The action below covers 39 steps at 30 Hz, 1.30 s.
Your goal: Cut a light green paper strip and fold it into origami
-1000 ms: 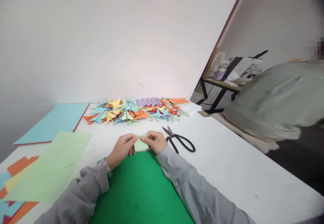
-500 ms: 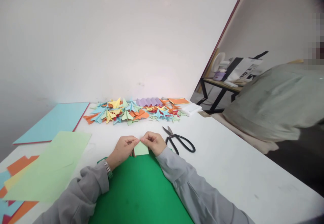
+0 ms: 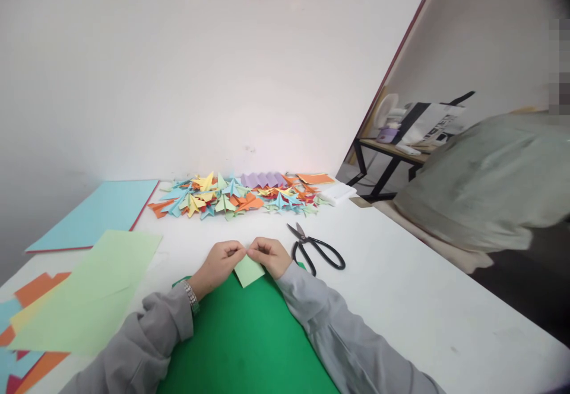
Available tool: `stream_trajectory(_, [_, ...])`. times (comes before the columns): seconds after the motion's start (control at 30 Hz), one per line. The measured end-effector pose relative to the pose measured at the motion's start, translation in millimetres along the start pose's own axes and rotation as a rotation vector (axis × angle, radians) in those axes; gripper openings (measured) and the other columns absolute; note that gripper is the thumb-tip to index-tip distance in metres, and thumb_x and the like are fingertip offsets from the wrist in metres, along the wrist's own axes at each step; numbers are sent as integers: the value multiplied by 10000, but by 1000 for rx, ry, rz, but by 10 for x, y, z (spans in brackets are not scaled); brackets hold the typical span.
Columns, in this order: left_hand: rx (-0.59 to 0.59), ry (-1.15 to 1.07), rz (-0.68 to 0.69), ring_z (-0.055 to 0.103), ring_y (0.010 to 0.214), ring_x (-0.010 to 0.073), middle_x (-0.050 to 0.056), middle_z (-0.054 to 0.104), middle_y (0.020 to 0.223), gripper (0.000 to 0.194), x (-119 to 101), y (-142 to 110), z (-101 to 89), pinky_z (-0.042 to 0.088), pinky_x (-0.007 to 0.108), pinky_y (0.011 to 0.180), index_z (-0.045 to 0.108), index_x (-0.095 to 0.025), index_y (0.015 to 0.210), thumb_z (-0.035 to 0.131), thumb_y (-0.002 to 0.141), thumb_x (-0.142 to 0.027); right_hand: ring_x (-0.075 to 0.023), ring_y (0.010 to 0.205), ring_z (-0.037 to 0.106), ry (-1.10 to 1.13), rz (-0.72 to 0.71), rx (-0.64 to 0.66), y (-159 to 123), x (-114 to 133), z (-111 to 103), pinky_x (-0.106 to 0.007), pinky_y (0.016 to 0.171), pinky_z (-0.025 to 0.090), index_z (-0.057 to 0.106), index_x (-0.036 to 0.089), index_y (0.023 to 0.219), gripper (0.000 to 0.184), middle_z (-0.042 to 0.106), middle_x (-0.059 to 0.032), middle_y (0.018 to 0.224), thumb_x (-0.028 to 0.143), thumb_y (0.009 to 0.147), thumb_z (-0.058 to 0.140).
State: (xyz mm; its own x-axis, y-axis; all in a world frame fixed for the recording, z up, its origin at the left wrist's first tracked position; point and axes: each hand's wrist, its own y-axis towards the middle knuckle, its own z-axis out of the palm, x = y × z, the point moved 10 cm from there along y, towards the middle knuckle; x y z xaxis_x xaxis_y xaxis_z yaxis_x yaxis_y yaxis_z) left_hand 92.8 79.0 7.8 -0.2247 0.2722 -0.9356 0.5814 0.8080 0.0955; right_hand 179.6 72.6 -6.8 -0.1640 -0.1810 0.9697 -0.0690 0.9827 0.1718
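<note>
A small light green piece of paper [image 3: 249, 271] hangs between my two hands, above the green sheet [image 3: 243, 334] on the table. My left hand [image 3: 222, 263] pinches its top edge with thumb and finger. From the other side my right hand [image 3: 271, 255] pinches the same edge, the thumbs nearly meeting. Part of the paper's upper edge is hidden by my fingers. Black-handled scissors [image 3: 314, 246] lie with blades slightly apart just right of my right hand.
Many colourful folded paper planes [image 3: 222, 198] are heaped along the wall, beside a pleated purple paper [image 3: 262, 180]. Left are a light green sheet [image 3: 102, 287], a light blue sheet [image 3: 98, 213] and orange scraps [image 3: 35, 290]. A person in a grey-green top [image 3: 494, 174] is at the right.
The small green paper has turned from square-on to tilted, its lower corner now pointing down towards me. My hands have shifted slightly, both still pinching it.
</note>
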Motion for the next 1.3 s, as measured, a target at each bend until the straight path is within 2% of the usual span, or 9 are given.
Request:
stream_trajectory(0.17, [35, 30, 29, 303, 505, 80, -52, 329, 509, 241, -28, -3, 39, 247, 209, 481, 480, -140, 572, 437, 738, -308, -85, 463, 332, -28, 4, -10, 20, 12, -25, -224, 461, 250, 512, 160, 537, 203, 397, 53, 455, 345, 608, 556])
stream_trajectory(0.4, [31, 21, 18, 317, 506, 85, -46, 356, 508, 186, -38, -5, 33, 250, 210, 487, 507, -140, 586, 449, 714, -262, -75, 415, 312, 134, 132, -33, 30, -82, -18, -219, 430, 221, 552, 161, 511, 162, 410, 63, 404, 309, 530, 613])
stream_trajectory(0.67, [14, -85, -55, 445, 470, 99, -39, 449, 477, 164, 41, -3, 24, 347, 212, 481, 519, -147, 590, 454, 699, -252, -71, 367, 351, 293, 229, -130, 18, -153, -90, -221, 406, 236, 587, 155, 458, 93, 463, 54, 354, 235, 470, 632])
stream_trajectory(1.03, [-19, -173, -92, 477, 410, 85, -26, 511, 449, 146, 92, -4, 12, 379, 205, 441, 484, -144, 587, 447, 695, -234, -86, 339, 400, 439, 260, -225, 93, -400, -210, -222, 381, 256, 584, 146, 452, 121, 505, 31, 350, 237, 434, 662])
stream_trajectory(1.3, [-40, -246, -98, 480, 392, 80, -33, 501, 453, 122, 104, 3, -12, 390, 207, 434, 474, -144, 572, 450, 670, -212, -83, 342, 406, 466, 252, -241, 69, -360, -222, -223, 380, 264, 578, 146, 442, 150, 512, 30, 359, 244, 427, 690])
